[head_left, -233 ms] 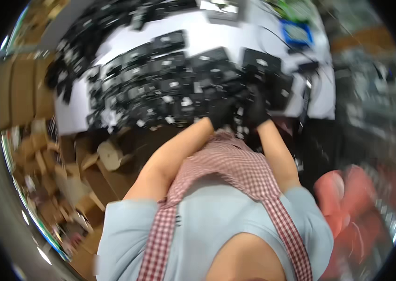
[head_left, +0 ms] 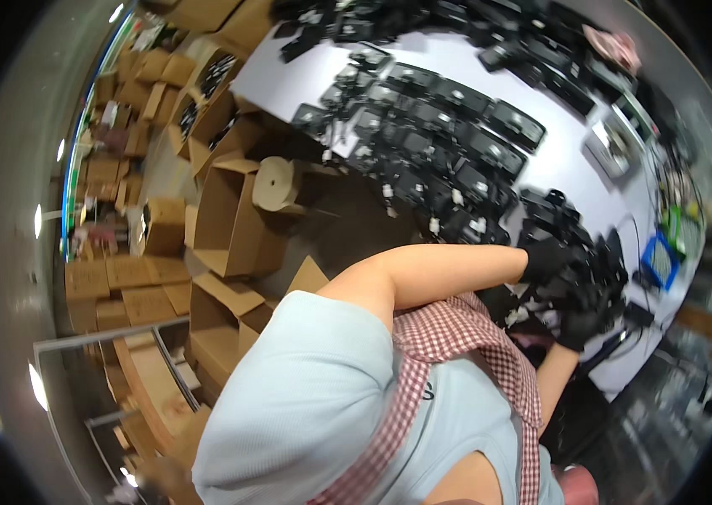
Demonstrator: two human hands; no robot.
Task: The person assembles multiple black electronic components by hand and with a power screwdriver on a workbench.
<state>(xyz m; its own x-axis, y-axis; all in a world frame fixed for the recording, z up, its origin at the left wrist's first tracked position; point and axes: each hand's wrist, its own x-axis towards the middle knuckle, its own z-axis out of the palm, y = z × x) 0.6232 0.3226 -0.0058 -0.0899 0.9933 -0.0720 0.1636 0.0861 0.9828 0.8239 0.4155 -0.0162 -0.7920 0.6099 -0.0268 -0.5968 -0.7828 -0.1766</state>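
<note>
Crowding the white table, black devices hide both gloved hands' fingers; cardboard boxes alongside.

Both hands wear black gloves and sit close together, the left hand just above the right hand in the head view, with only a small gap between them. The left forearm is bare and stretched out nearly straight, its elbow bent sharply near the shoulder. The right forearm is bare as well, seen only as a short length rising to its glove. The fingers of both hands curl inward toward each other; whether they are clamped shut cannot be told, as dark glove blurs into dark surroundings.
</note>
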